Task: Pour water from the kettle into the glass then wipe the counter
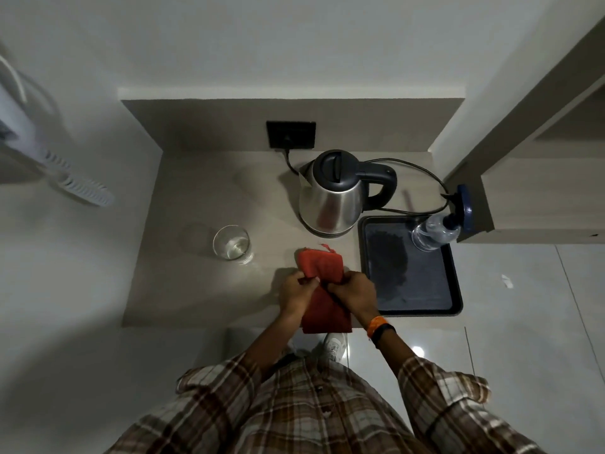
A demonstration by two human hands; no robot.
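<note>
A plastic bottle [431,235] stands on a dark tray [455,306].

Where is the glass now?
In the head view, the glass stands on the counter at left, apart from the kettle and the red cloth.

From my remote view I log: plain white wall [294,44] at the far side, dimly lit. Grey-beige upstand below it, carrying a black wall socket [291,135] with a cord plugged in. Glossy pale floor tiles [523,322] on the right, near side, showing a small light reflection. Wood-grain shelving unit [530,178] at far right. White appliance [49,165], blurred, at far left.
</note>
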